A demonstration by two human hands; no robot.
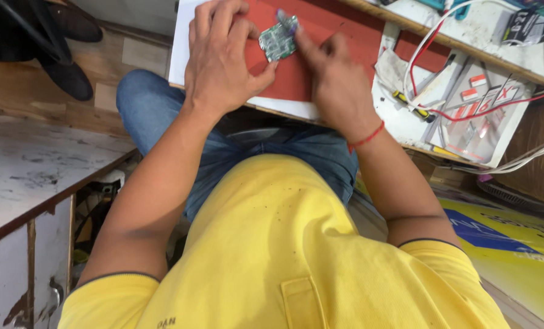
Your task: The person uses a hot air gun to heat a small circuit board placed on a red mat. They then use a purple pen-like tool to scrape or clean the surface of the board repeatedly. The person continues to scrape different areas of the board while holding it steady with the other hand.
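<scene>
A small green circuit board (278,41) lies on a red mat (296,76) on the white bench top. My left hand (220,58) rests over the mat's left part, and its thumb and fingers pinch the board's left and lower edges. My right hand (336,82) lies to the board's right, index finger stretched toward its top corner, where a thin purple-tipped tool (282,16) meets the board. A red thread circles my right wrist. How the right hand grips the tool is hidden behind its fingers.
A white tray (467,122) at the right holds small tools, a yellow-handled screwdriver (409,105), and red and white wires (430,42). A worn white counter (34,164) stands at the left. My knees in blue jeans sit under the bench edge. Yellow and blue sheeting (515,244) lies at the lower right.
</scene>
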